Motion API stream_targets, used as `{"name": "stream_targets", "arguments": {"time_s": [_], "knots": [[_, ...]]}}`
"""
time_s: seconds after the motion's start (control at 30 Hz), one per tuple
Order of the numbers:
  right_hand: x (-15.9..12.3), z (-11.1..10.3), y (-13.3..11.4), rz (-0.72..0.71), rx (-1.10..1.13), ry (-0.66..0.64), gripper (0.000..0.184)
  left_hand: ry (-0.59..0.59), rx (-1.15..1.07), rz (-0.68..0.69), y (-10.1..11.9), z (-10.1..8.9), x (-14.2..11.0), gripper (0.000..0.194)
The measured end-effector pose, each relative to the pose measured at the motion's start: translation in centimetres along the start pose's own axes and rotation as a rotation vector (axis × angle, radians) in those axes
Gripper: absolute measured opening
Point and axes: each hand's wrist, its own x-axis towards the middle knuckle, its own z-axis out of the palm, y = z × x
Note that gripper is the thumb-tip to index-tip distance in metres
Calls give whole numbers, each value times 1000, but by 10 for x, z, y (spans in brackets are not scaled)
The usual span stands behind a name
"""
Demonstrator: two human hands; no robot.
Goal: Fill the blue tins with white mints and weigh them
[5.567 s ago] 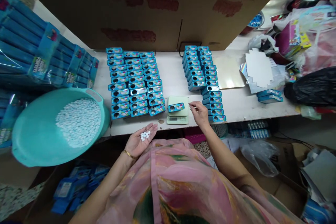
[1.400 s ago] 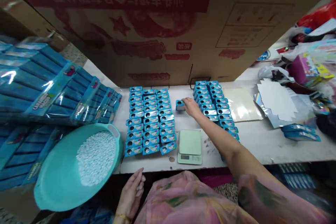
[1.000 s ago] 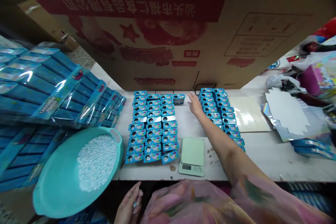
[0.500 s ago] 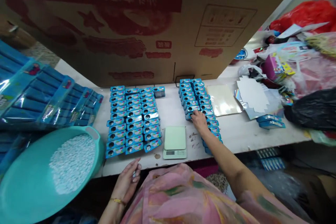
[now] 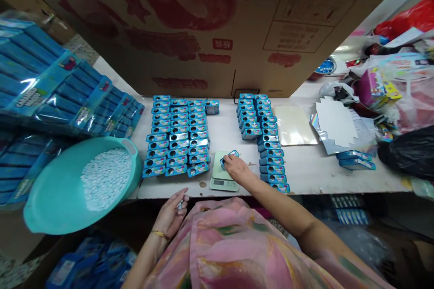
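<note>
— What is the right hand [image 5: 237,169] doing?

— It is gripping a small blue rectangular tin [image 5: 229,158] with a round window in its lid, fingers pinched on the tin's near edge. The tin is sitting on the pale green platform of the little kitchen scale [image 5: 224,174], just beyond the fingertips, its long axis tilting up to the right.

— And the left hand [image 5: 171,216]?

— It is curling loosely below the table edge, fingers half closed around a few small white tablets [image 5: 180,204]; only a glimpse of them is showing. It is lying well apart from the tin, so the right hand is the nearer one by far.

— What is crowding the scale?

— On its left, a block of matching blue tins [image 5: 176,137] is lying in three tidy columns, the nearest one just beside the scale's corner. On its right, two more columns of tins [image 5: 262,140] are running toward the big brown cardboard box [image 5: 217,27] at the back. A round teal plastic basin [image 5: 57,194] of white tablets is resting off the white table's [image 5: 305,171] left corner. Nothing is standing between hand and tin.
</note>
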Motion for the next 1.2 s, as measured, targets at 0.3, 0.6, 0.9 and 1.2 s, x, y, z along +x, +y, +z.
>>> {"name": "stream_targets", "arguments": {"time_s": [0.3,0.6,0.9,1.2], "knots": [[-23,8,17,181,603,397,25,-103,-63,-57,-7,13,4,18],[-48,10,21,214,626,463,23,-183,-121,-110,-8,22,5,26],[-62,30,18,248,592,422,21,-66,732,311,-9,24,14,10],[-82,45,18,321,616,395,25,-207,1067,566,10,66,29,6]]}}
